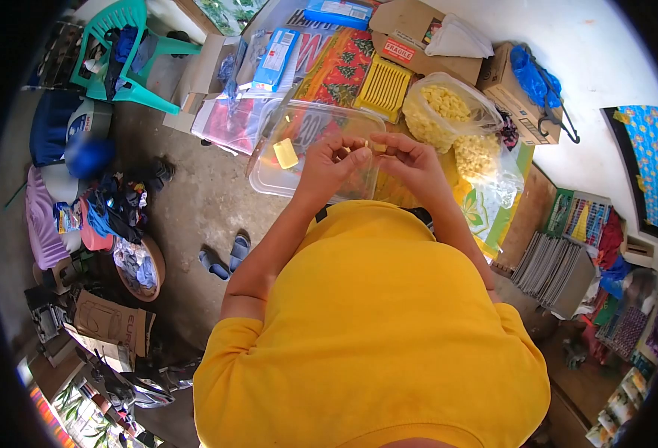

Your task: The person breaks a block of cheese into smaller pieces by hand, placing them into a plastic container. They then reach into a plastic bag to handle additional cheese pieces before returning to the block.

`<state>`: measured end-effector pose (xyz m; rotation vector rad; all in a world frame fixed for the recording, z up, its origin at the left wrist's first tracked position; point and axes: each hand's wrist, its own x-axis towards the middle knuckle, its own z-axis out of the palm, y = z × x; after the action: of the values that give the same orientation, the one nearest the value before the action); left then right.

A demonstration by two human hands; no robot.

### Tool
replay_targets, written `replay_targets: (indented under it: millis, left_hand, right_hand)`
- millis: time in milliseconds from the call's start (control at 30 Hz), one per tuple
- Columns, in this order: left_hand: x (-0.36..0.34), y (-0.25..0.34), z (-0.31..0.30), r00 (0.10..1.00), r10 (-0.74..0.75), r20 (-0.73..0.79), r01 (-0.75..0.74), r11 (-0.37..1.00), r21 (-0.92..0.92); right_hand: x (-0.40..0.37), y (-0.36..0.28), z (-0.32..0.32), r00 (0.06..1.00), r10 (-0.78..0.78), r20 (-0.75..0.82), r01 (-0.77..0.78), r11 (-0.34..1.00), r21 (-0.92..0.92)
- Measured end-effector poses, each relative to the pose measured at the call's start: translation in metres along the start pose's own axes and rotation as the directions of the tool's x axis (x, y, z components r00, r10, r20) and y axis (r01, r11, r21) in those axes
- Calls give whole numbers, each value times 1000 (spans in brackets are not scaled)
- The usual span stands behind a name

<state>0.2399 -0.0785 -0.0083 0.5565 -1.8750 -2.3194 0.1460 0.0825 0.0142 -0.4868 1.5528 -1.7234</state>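
over the clear rectangular plastic tub (270, 184), we are pinching a small pale-yellow piece (379, 147) in our nearly closed right hand (417, 166), curling our left hand (329, 167) alongside, its hold unclear, and needing steady fingertips.

Left hand (334, 166) and right hand (418, 166) close together, fingers (398, 142) bent, bare forearms (288, 220) slanting inward

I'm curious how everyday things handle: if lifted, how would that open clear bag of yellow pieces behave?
The open clear bag would probably sag and change shape, since its film looks thin and crumpled. The small yellow pieces inside would likely shift, and might spill from the wide mouth if tipped.
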Motion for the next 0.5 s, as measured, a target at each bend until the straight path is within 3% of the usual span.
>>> replay_targets:
  millis: [167, 500]
  left_hand:
    - [-2, -5, -2, 999, 41, -15, -41, 999, 35]
    - [-5, -1, 0, 991, 136, -1, -135, 984, 114]
  right_hand:
    - [0, 1, 1, 999, 36, 11, -37, 995, 98]
    - [-5, -1, 5, 998, -31, -62, 22, 988, -150]
